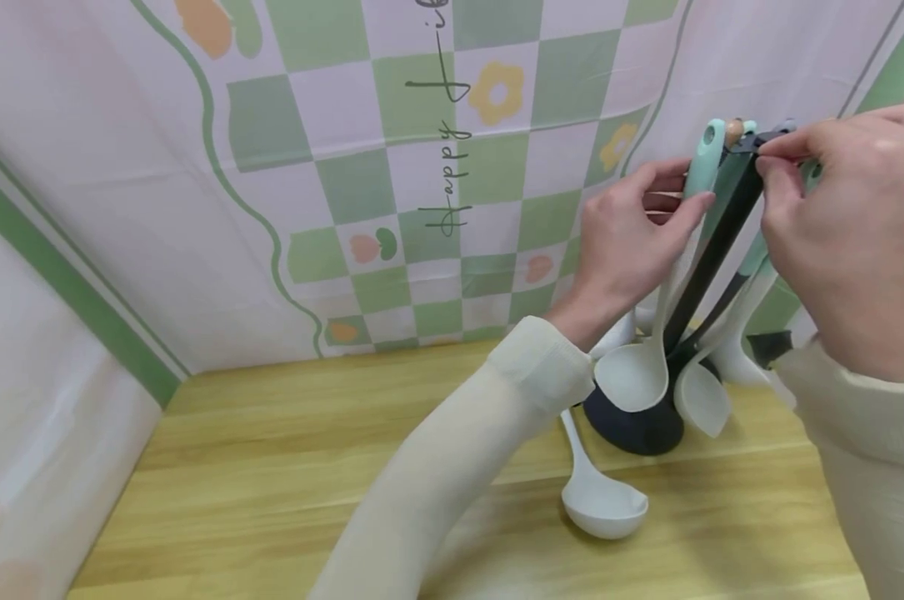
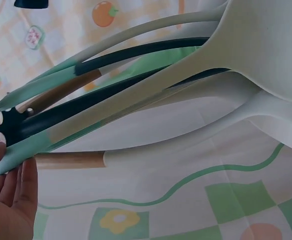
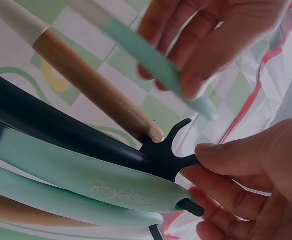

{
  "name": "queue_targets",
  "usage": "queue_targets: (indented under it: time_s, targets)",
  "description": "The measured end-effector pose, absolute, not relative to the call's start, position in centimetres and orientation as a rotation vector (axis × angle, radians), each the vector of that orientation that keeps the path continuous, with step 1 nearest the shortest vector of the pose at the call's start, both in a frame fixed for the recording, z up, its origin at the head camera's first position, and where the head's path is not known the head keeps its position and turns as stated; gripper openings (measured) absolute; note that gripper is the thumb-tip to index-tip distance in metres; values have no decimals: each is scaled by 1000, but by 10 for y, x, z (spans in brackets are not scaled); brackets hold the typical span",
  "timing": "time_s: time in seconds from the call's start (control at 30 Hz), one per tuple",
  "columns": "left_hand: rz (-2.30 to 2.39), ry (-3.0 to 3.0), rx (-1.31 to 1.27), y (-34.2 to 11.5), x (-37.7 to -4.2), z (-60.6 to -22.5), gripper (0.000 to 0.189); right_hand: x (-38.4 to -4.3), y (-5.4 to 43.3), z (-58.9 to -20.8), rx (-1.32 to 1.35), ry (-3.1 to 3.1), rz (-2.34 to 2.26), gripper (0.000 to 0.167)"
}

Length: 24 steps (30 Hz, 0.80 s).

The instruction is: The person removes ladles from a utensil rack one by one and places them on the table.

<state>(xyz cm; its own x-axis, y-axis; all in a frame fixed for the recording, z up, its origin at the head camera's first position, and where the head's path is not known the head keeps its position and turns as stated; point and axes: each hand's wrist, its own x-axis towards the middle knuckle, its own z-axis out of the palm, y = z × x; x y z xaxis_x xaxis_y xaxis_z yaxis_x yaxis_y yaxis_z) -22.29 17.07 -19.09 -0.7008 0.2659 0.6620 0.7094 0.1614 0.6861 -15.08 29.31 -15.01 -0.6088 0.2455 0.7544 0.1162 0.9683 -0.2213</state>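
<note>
The left hand [image 1: 631,237] is pinching the mint-handled utensil [image 1: 705,162] close to the top of its handle, the thumb and fingers standing apart by just the thickness of the handle. That utensil is slanting down from the left fingers, its rounded pale head showing well below them, above the base of the black stand [image 1: 710,250]. In the right wrist view its blurred handle end is showing apart from the nearest prong of the stand.

The right hand [image 1: 864,225] is gripping the tip of one prong at the top of the stand, its thumb and forefinger almost meeting there while the other fingers are curling loosely just below. A mint handle lettered "Royalstar" [image 3: 121,190] is hanging on a prong just beside those right fingers, and a second mint handle [image 3: 76,200] is hanging a little farther from them. A wooden handle [image 3: 91,82] is slanting between the fingers of the two hands, its end meeting the top of the stand.

Well below both hands' fingers, a white ladle [image 1: 605,508] is lying on the desk [image 1: 272,467], near the stand's base. Behind the left fingers, a checked cloth [image 1: 496,167] is hanging.
</note>
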Motion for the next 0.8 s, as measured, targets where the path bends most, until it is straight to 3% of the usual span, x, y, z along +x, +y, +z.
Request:
queue_targets:
  time_s: [0.37, 0.8]
  targets:
    - [-1674, -1953, -885, 126, -218, -198, 36, -149, 294, -148, -296, -2244, 166, 54]
    - [-1712, -2091, -650, 70, -240, -246, 24, -152, 296, -154, -257, -2165, 315, 52]
